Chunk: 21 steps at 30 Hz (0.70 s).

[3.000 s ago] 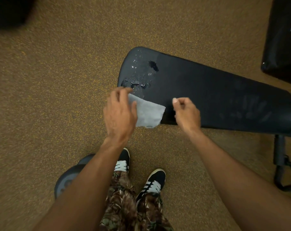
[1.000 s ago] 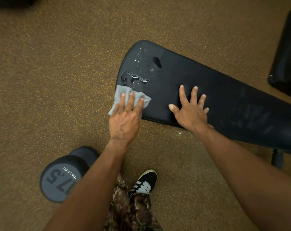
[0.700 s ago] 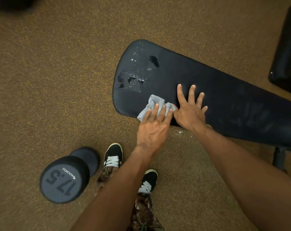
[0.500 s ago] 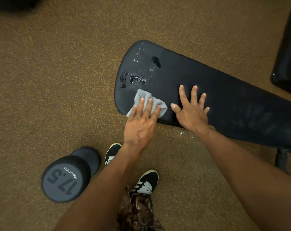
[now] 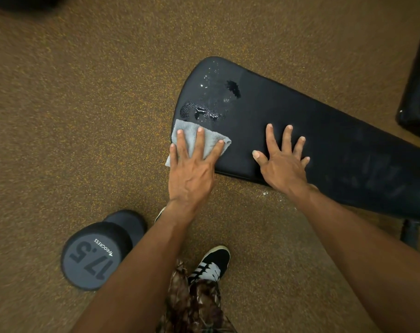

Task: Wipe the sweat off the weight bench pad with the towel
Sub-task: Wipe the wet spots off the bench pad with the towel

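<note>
The black weight bench pad [image 5: 324,131] runs from centre to the right edge. Wet sweat patches [image 5: 201,111] glisten on its rounded left end. A small grey towel [image 5: 189,132] lies on the pad's near left corner, partly hanging past the edge. My left hand [image 5: 192,171] presses flat on the towel with fingers spread, just below the wet patches. My right hand [image 5: 283,162] rests flat on the pad's near edge, fingers spread, holding nothing, a hand's width right of the towel.
A dark dumbbell [image 5: 93,255] marked 17.5 lies on the brown speckled floor [image 5: 84,116] at lower left. My shoe [image 5: 211,263] stands below the bench. The bench's frame leg [image 5: 410,231] shows at right, and another black padded object [image 5: 417,92] sits at the far right edge.
My left hand has slid the towel leftward along the pad's near edge to the left corner, after earlier sweeping right. My right hand has stayed planted on the pad.
</note>
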Each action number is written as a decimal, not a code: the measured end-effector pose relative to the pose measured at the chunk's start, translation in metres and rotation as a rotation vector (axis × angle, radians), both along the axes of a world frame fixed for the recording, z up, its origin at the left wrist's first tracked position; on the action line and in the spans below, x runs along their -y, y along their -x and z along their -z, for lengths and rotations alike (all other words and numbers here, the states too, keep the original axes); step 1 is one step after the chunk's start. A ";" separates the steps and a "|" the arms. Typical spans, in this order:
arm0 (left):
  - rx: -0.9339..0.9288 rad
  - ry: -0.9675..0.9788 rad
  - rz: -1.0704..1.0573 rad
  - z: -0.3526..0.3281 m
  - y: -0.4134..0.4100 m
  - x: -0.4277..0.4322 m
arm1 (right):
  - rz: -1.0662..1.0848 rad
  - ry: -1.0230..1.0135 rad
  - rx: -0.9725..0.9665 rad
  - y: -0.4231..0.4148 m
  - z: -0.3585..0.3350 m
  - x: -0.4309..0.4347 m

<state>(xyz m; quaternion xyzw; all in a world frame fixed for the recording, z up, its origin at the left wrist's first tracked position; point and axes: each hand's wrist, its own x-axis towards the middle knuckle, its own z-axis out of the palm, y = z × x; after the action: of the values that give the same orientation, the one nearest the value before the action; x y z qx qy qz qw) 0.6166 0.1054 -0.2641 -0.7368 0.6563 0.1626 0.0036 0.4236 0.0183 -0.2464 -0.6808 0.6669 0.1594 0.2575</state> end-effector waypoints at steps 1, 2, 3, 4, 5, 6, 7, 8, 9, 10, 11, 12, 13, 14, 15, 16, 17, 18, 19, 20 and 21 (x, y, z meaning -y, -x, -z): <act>0.005 0.008 0.002 0.001 -0.003 -0.001 | -0.003 0.001 -0.004 0.000 0.000 0.000; 0.007 0.020 -0.012 0.002 -0.006 -0.002 | -0.008 0.003 -0.009 0.001 0.000 0.000; 0.003 0.032 -0.044 0.003 -0.010 -0.001 | -0.011 0.004 -0.013 0.001 0.000 0.000; -0.007 0.039 -0.084 0.003 -0.014 0.000 | -0.013 0.004 -0.015 0.002 0.001 0.000; -0.014 0.037 -0.113 0.002 -0.017 0.001 | -0.014 0.004 -0.017 0.002 0.001 0.000; -0.016 0.030 -0.126 0.002 -0.018 0.002 | -0.017 0.004 -0.021 0.001 0.002 0.000; -0.016 0.023 -0.129 0.001 -0.017 0.004 | -0.019 0.005 -0.024 0.001 0.002 0.000; -0.017 0.019 -0.128 0.001 -0.015 0.006 | -0.021 0.007 -0.026 0.001 0.003 -0.001; -0.017 0.016 -0.126 0.000 -0.013 0.008 | -0.024 0.010 -0.027 0.001 0.003 -0.001; -0.016 0.011 -0.122 0.001 -0.011 0.012 | -0.026 0.015 -0.031 0.001 0.003 -0.001; -0.011 0.005 -0.118 0.001 -0.009 0.016 | -0.024 0.019 -0.035 0.001 0.003 -0.001; -0.007 -0.006 -0.122 0.002 -0.007 0.021 | -0.024 0.020 -0.035 0.001 0.003 -0.001; -0.006 -0.014 -0.136 0.002 -0.007 0.026 | -0.025 0.021 -0.034 0.001 0.003 -0.002; -0.009 -0.015 -0.157 0.001 -0.006 0.031 | -0.027 0.024 -0.033 0.000 0.003 -0.002; -0.015 -0.014 -0.179 0.000 -0.004 0.036 | -0.026 0.028 -0.033 0.000 0.003 -0.002; -0.024 -0.018 -0.185 -0.002 0.000 0.039 | -0.021 0.028 -0.033 0.000 0.003 -0.002; -0.033 -0.018 -0.157 -0.006 0.008 0.040 | -0.018 0.028 -0.032 -0.001 0.003 -0.002; -0.036 -0.011 -0.091 -0.008 0.018 0.036 | -0.019 0.028 -0.032 -0.001 0.004 -0.002; -0.041 -0.004 -0.003 -0.009 0.028 0.030 | -0.021 0.027 -0.033 -0.001 0.004 -0.002; -0.054 0.004 0.073 -0.010 0.035 0.023 | -0.023 0.026 -0.034 0.000 0.004 -0.002; -0.066 0.020 0.125 -0.009 0.035 0.018 | -0.024 0.026 -0.033 0.001 0.005 -0.001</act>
<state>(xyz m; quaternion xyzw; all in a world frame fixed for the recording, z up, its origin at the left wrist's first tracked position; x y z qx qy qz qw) 0.5816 0.0875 -0.2548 -0.6888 0.7022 0.1797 -0.0152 0.4222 0.0193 -0.2511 -0.6894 0.6649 0.1651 0.2356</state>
